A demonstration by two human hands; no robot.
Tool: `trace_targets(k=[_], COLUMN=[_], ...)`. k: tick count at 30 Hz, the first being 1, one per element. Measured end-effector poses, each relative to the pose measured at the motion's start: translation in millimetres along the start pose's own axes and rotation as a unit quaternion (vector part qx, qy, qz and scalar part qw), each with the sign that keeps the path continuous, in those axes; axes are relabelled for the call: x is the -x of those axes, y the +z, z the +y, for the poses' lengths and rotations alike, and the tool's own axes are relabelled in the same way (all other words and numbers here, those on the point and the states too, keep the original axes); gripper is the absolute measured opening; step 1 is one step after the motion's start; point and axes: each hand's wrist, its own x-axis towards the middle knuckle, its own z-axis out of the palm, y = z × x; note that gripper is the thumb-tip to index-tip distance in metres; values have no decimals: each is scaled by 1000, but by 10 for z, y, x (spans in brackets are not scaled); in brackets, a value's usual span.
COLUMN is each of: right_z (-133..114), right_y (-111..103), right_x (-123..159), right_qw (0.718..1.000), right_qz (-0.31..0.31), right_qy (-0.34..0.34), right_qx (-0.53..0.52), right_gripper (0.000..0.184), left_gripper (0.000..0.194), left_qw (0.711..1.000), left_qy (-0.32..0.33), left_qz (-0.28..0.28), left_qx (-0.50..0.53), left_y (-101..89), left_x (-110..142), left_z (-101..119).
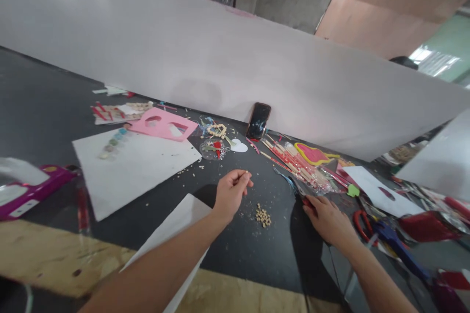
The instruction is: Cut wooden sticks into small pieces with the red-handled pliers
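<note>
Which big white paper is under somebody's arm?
The near sheet, partly hidden by the left arm. The far-left sheet and the sheet with a hole on the right have no arm over them.

The light was soft and rather dim, and the strongest glare burned in a bright patch far above and right of the phone. Below and right of the phone, a dark shadow spread on the tabletop beside the right hand; a fainter one tinged the partition to its left. Far left of it, a purple tool looked blurred and stretched.
</note>
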Motion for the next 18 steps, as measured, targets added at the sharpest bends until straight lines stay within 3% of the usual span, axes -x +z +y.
trace_targets(k=[3, 7, 13, 18], right_z=[18, -179, -596, -753], right_y=[-168, -258, 22, 160], right_x=[-240, -676, -1228, -1442], right_qw=[999, 997, 997, 997], right_qz=[-27, -28, -73, -77], right_qy=[-43, -62, -26, 15], right_qx=[-17, -29, -23, -10], right_gripper=[26, 29, 30, 33], left_gripper=[24, 23, 23, 23], left_qw=[1000, 1000, 999, 997], left_qy=[2, 2, 14, 8], left_qz=[-7, -14, 26, 50], left_qx=[-3, -12, 12, 58], left_y=[5, -4, -64, -96], left_x=[5, -4, -108, -171], left_z=[-1, 22, 41, 49])
